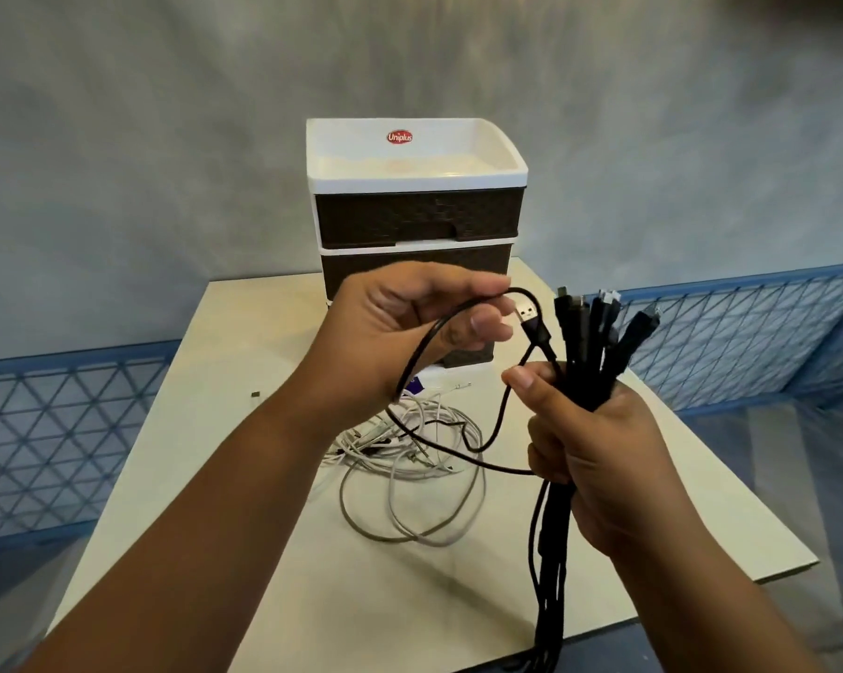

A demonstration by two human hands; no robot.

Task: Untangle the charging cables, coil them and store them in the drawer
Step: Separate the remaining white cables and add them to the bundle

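My right hand [599,454] grips a bundle of several black charging cables [596,352], plug ends pointing up, the rest hanging down past the table edge. My left hand [409,327] pinches one loose black cable [429,342] that loops from the bundle; its USB plug [526,310] sticks out by my fingertips. A tangle of white cables [409,459] lies on the table between my arms. Behind my hands stands the drawer unit [417,211], white frame with dark brown drawers, both visible drawers pushed in.
Everything sits on a small white table [244,429] with edges close on all sides. A blue metal grid railing [749,332] runs behind it left and right. A small dark bit [255,393] lies on the table's left part.
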